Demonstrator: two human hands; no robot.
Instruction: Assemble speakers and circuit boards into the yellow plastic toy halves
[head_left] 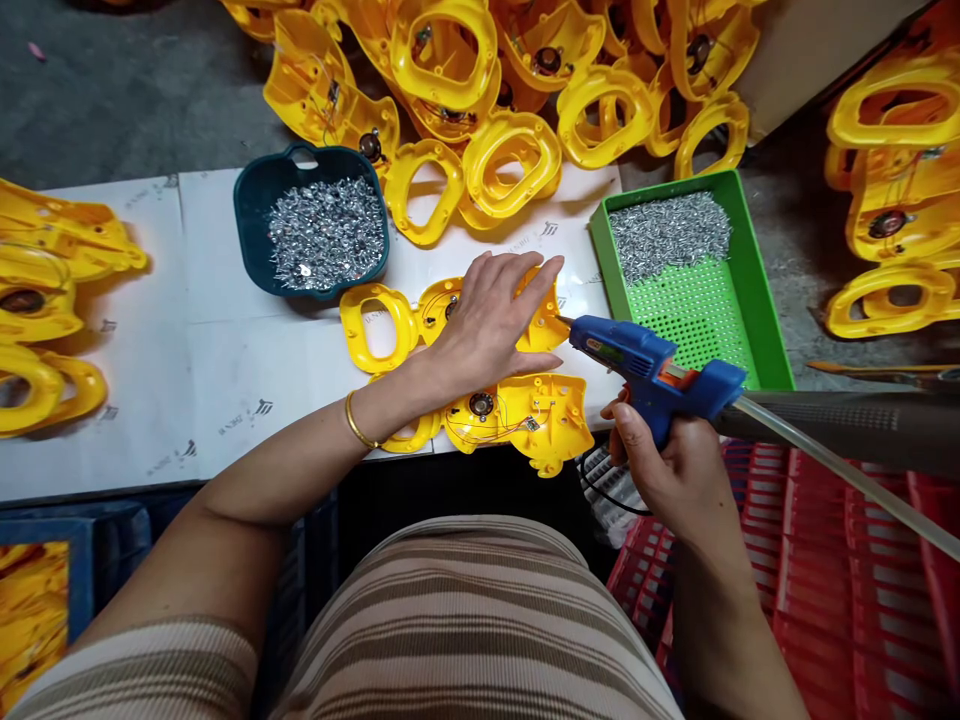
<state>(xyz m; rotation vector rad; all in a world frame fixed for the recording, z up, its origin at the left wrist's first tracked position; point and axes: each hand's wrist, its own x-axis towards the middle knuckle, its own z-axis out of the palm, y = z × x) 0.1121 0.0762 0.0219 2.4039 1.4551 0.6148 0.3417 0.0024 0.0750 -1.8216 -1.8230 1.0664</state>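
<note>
Your right grip (pixel 621 415) holds the glue gun (pixel 634 350); your left grip (pixel 551 310) spreads wide over the yellow casing (pixel 541 334), mid-frame. Screws (pixel 326 232) lie in the upper-left teal basin (pixel 250 215) and upper-right green basket (pixel 759 295).

Through the head camera I saw smooth, glossy plastic in the yellow shells (pixel 568 425) and a translucent glue stick (pixel 832 463) in the blue plastic glue gun (pixel 626 347). The fasteners (pixel 322 232) looked shiny metal, the green tray (pixel 766 325) plastic, the white sheeting (pixel 240 365) faintly glossy, the bracelet (pixel 352 420) polished metal, the shirt (pixel 450 620) ribbed, matt cloth.
</note>
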